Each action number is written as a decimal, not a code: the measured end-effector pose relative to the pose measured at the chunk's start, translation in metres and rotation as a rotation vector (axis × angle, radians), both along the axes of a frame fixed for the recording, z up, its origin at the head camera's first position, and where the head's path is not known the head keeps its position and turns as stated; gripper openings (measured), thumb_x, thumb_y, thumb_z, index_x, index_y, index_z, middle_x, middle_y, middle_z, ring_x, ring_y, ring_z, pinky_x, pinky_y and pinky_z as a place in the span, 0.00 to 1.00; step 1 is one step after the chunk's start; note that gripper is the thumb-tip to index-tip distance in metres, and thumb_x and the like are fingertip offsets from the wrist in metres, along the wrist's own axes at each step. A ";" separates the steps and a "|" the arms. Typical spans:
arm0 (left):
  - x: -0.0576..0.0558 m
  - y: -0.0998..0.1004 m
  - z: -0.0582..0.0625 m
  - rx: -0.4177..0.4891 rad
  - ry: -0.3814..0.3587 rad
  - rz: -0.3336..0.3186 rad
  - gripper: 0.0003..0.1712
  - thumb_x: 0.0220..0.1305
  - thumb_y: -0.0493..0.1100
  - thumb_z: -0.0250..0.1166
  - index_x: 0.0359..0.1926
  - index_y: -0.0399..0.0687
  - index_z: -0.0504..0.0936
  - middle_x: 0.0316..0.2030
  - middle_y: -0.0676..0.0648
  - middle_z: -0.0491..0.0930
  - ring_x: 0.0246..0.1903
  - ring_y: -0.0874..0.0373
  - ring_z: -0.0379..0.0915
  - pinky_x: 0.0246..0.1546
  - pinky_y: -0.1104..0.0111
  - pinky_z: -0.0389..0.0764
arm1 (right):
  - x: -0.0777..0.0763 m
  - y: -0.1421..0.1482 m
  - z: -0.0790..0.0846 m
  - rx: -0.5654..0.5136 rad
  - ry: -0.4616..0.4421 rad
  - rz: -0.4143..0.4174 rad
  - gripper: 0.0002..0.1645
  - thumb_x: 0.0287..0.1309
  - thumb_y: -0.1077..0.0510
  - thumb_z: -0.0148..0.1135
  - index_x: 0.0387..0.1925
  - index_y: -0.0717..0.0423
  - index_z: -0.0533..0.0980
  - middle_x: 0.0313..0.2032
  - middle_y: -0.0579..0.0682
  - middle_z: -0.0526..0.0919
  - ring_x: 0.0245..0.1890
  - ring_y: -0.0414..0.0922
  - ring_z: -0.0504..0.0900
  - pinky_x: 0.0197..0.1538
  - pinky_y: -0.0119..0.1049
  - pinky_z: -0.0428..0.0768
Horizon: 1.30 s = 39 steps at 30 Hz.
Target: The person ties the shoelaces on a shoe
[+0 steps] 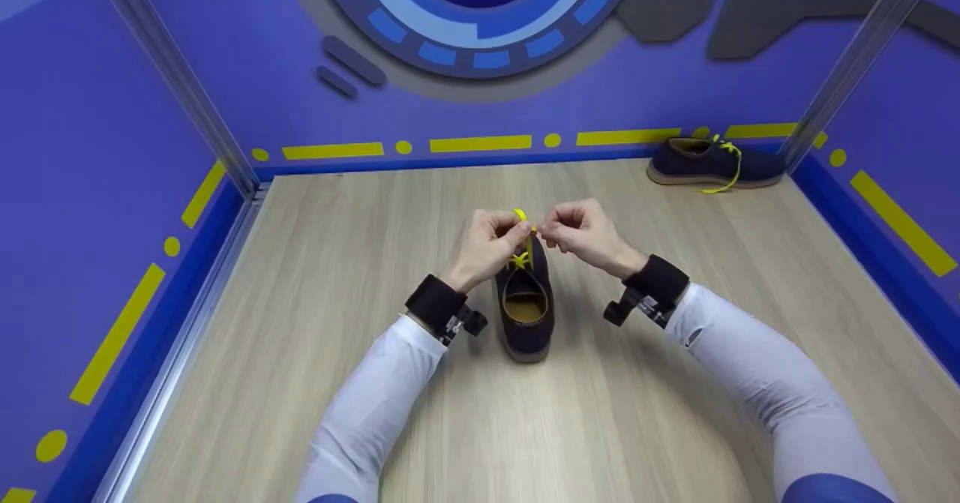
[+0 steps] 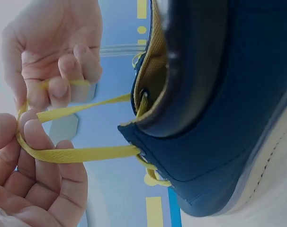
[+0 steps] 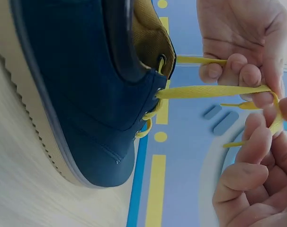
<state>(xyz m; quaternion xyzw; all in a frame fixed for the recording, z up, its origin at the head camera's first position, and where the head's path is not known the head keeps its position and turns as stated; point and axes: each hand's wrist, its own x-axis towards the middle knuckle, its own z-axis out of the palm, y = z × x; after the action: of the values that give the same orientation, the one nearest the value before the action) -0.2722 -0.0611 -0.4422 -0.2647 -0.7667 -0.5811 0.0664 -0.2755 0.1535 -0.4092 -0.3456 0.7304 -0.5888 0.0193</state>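
Note:
A dark navy shoe [image 1: 527, 342] with a tan lining stands upright between my hands, its heel toward me. My left hand [image 1: 484, 244] pinches its yellow shoelace [image 2: 94, 154] above the tongue. Close beside it, my right hand [image 1: 589, 237] also pinches the lace, thumb against finger, the fingertips of both hands nearly meeting. Two lace strands run up from the top eyelets, seen taut in the right wrist view, where a loop of lace [image 3: 276, 118] bends around at the fingertips. Exactly how the strands cross is partly hidden by the fingers.
A second dark shoe [image 1: 720, 167] with an untied yellow lace stands at the back right corner, side-on. The light wooden tabletop [image 1: 360, 263] is bounded by blue panels [image 1: 225, 76] at the back and sides. Both wrists wear black straps with cameras.

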 end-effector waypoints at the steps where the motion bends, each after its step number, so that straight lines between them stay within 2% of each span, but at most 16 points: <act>1: 0.000 -0.001 0.000 0.002 0.003 0.001 0.15 0.75 0.35 0.64 0.31 0.31 0.87 0.25 0.30 0.81 0.21 0.62 0.71 0.23 0.72 0.70 | 0.001 0.000 0.000 0.003 0.004 0.013 0.10 0.67 0.74 0.59 0.29 0.77 0.80 0.22 0.49 0.82 0.18 0.38 0.73 0.23 0.25 0.71; 4: 0.000 -0.003 0.001 0.019 0.015 0.002 0.13 0.74 0.35 0.64 0.32 0.34 0.88 0.26 0.27 0.80 0.21 0.61 0.71 0.23 0.72 0.71 | 0.002 -0.001 0.000 0.005 0.018 0.055 0.11 0.68 0.74 0.59 0.28 0.77 0.80 0.23 0.44 0.81 0.17 0.35 0.70 0.22 0.25 0.68; 7: 0.000 -0.005 0.000 0.059 0.027 0.000 0.11 0.74 0.34 0.65 0.33 0.36 0.90 0.26 0.28 0.81 0.21 0.55 0.74 0.23 0.71 0.73 | 0.002 -0.001 -0.001 0.003 0.027 0.090 0.10 0.68 0.75 0.60 0.30 0.78 0.81 0.22 0.45 0.80 0.17 0.32 0.69 0.21 0.24 0.67; 11: -0.001 -0.007 0.000 0.076 0.034 0.021 0.09 0.73 0.35 0.67 0.35 0.35 0.90 0.27 0.33 0.85 0.23 0.47 0.77 0.25 0.72 0.76 | 0.001 -0.002 -0.004 0.003 0.026 0.140 0.06 0.66 0.77 0.61 0.36 0.81 0.82 0.23 0.63 0.81 0.19 0.31 0.71 0.23 0.23 0.68; 13: -0.001 -0.008 0.000 0.059 0.033 0.044 0.08 0.71 0.37 0.68 0.36 0.37 0.91 0.28 0.35 0.87 0.23 0.48 0.78 0.24 0.72 0.75 | 0.000 -0.003 -0.006 0.008 0.030 0.155 0.06 0.65 0.77 0.62 0.37 0.82 0.82 0.27 0.72 0.82 0.22 0.32 0.74 0.25 0.22 0.70; 16: 0.000 -0.009 0.001 0.026 0.036 0.066 0.07 0.70 0.39 0.69 0.37 0.41 0.92 0.29 0.41 0.88 0.24 0.56 0.78 0.25 0.73 0.75 | -0.002 -0.006 -0.008 0.021 0.050 0.140 0.04 0.63 0.78 0.64 0.37 0.82 0.83 0.30 0.77 0.83 0.23 0.33 0.75 0.26 0.22 0.69; 21: 0.000 -0.010 0.002 0.009 0.054 0.055 0.07 0.68 0.38 0.70 0.36 0.39 0.92 0.27 0.45 0.88 0.23 0.62 0.76 0.25 0.72 0.74 | -0.001 -0.014 -0.011 0.072 0.125 -0.007 0.04 0.57 0.75 0.72 0.30 0.76 0.83 0.25 0.69 0.84 0.18 0.38 0.70 0.23 0.21 0.65; 24: 0.000 -0.010 0.001 0.027 0.062 0.046 0.07 0.67 0.36 0.71 0.35 0.36 0.92 0.26 0.40 0.88 0.22 0.62 0.74 0.23 0.74 0.72 | 0.000 -0.019 -0.013 0.099 0.140 -0.081 0.06 0.56 0.74 0.75 0.31 0.75 0.83 0.25 0.67 0.84 0.18 0.47 0.72 0.23 0.20 0.66; 26: 0.000 -0.011 0.001 0.031 0.063 0.043 0.06 0.67 0.34 0.71 0.36 0.34 0.91 0.27 0.40 0.88 0.22 0.62 0.74 0.23 0.74 0.73 | -0.007 -0.019 -0.024 0.143 0.137 -0.098 0.05 0.59 0.68 0.75 0.33 0.69 0.85 0.27 0.63 0.87 0.21 0.49 0.76 0.25 0.22 0.70; 28: 0.000 -0.011 0.000 0.046 0.054 0.042 0.06 0.67 0.33 0.71 0.38 0.33 0.92 0.29 0.40 0.89 0.22 0.62 0.75 0.24 0.74 0.74 | -0.015 -0.018 -0.035 0.192 0.119 -0.103 0.04 0.62 0.64 0.74 0.35 0.63 0.87 0.29 0.61 0.88 0.24 0.47 0.80 0.28 0.24 0.73; 31: 0.002 -0.013 0.000 0.059 0.041 0.035 0.07 0.67 0.33 0.70 0.41 0.35 0.92 0.31 0.42 0.90 0.24 0.62 0.78 0.26 0.73 0.77 | -0.025 -0.016 -0.051 0.274 0.087 -0.113 0.06 0.66 0.60 0.70 0.33 0.57 0.89 0.26 0.53 0.87 0.24 0.38 0.77 0.28 0.26 0.70; 36: 0.002 -0.013 0.000 0.069 0.052 0.040 0.06 0.67 0.32 0.70 0.41 0.38 0.93 0.32 0.40 0.91 0.25 0.59 0.78 0.26 0.73 0.77 | -0.019 -0.022 -0.051 0.283 0.041 -0.108 0.12 0.69 0.68 0.60 0.31 0.71 0.85 0.20 0.50 0.75 0.19 0.33 0.65 0.26 0.27 0.59; 39: 0.002 -0.013 0.000 0.064 0.057 0.049 0.06 0.67 0.33 0.71 0.41 0.38 0.93 0.32 0.42 0.91 0.25 0.59 0.79 0.26 0.73 0.78 | -0.010 -0.025 -0.040 0.204 -0.005 -0.045 0.11 0.70 0.71 0.57 0.37 0.79 0.82 0.22 0.57 0.75 0.22 0.33 0.67 0.28 0.27 0.62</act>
<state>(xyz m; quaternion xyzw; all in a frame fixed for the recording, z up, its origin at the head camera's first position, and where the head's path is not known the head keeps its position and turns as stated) -0.2699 -0.0738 -0.4422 -0.2600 -0.7518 -0.5957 0.1107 -0.2852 0.1286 -0.4493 -0.3238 0.7941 -0.5126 0.0430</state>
